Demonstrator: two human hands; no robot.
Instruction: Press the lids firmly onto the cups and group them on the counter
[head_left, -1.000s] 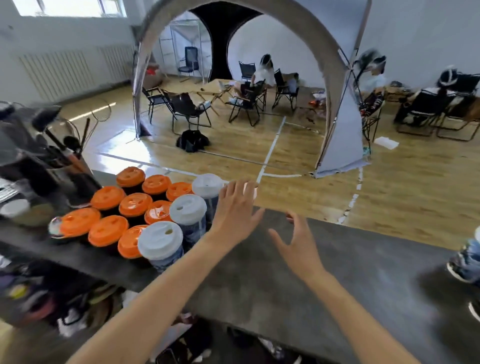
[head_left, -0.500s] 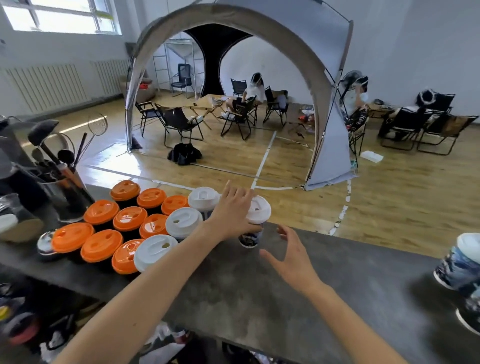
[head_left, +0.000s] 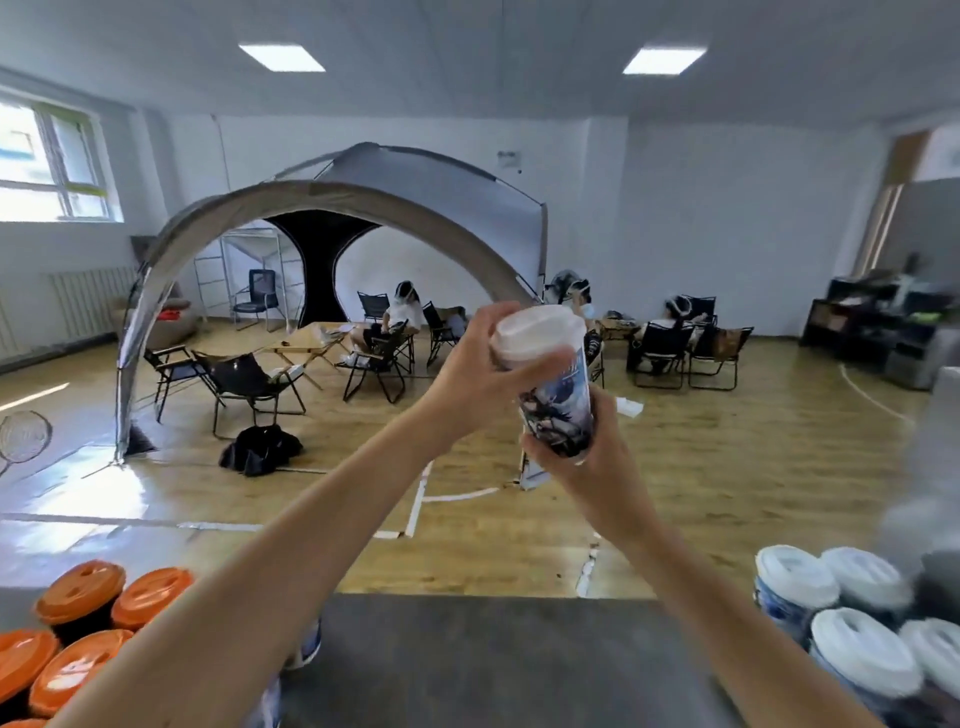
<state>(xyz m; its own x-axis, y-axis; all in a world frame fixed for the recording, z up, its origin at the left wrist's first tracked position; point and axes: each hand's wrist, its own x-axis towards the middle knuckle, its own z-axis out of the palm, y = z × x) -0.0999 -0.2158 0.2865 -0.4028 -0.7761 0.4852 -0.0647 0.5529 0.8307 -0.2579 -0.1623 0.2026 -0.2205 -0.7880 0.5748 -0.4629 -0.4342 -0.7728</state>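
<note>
Gripping the tilted cup (head_left: 558, 410) low with the right hand (head_left: 587, 467), clasping its white lid (head_left: 535, 332) with the left hand (head_left: 467, 374) fingers (head_left: 480, 323); ideally pressing evenly all round the rim.

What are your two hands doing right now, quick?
Left hand: grips the white lid on top of the printed cup.
Right hand: holds that cup's lower part.

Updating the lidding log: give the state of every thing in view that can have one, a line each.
Blue printed paper cup, held in the air, tilted, base gripped by the right hand.
White plastic lid, on that cup, gripped by the left hand; seating unclear.
Orange-lidded dark cups, lidded, grouped lower left on the dark grey counter.
White-lidded printed cups, lidded, grouped lower right.
</note>
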